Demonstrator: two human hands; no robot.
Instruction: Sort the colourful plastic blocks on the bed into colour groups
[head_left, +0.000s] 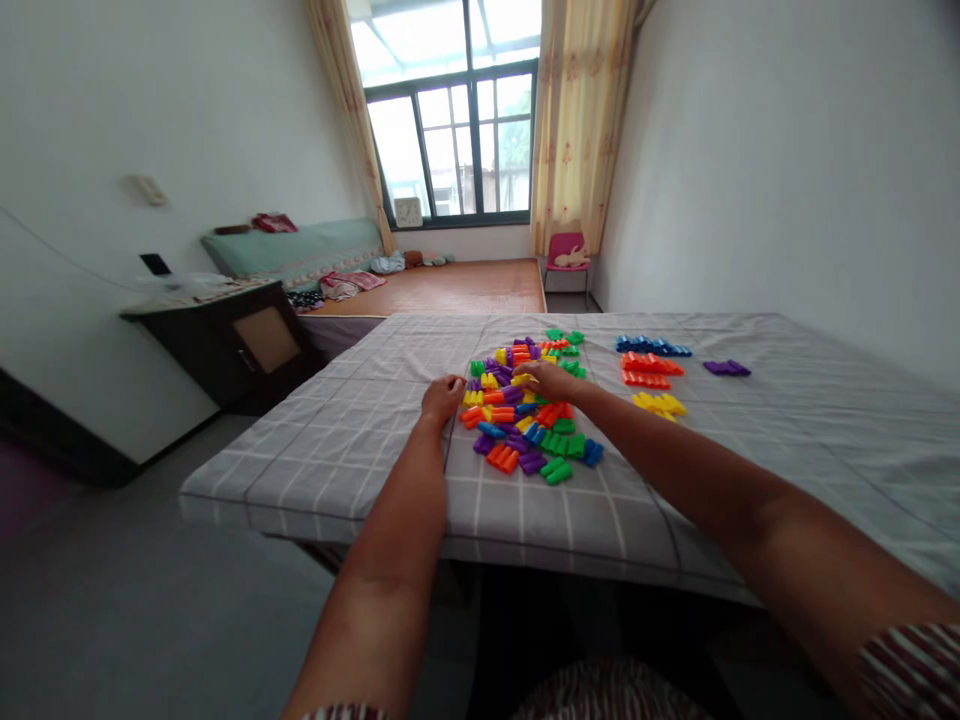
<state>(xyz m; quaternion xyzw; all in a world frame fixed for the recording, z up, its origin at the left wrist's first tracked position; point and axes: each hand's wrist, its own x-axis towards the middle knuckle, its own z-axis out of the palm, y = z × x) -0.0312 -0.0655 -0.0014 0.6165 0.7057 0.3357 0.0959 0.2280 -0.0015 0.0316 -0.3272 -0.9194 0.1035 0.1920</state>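
Observation:
A mixed pile of small plastic building pieces (504,459), ribbed like joined tubes, lies on the cloth in purple, orange, green, yellow and blue. At its left edge rests my left hand (442,398), fingers curled inward; whatever they may hold is hidden. My right hand (547,381) reaches over the middle of the pile, its bent fingers closed on a yellow building piece (520,380). Right of the pile, pieces lie grouped by colour: a blue row (651,346), orange rows (649,367), a yellow group (660,404) and a purple group (727,368).
The table wears a grey checked cloth (322,440), its near edge just before my body. Beyond it are a low bed (465,285), a pink chair (568,247) and a window. A dark cabinet (225,345) stands at the left, a white wall at the right.

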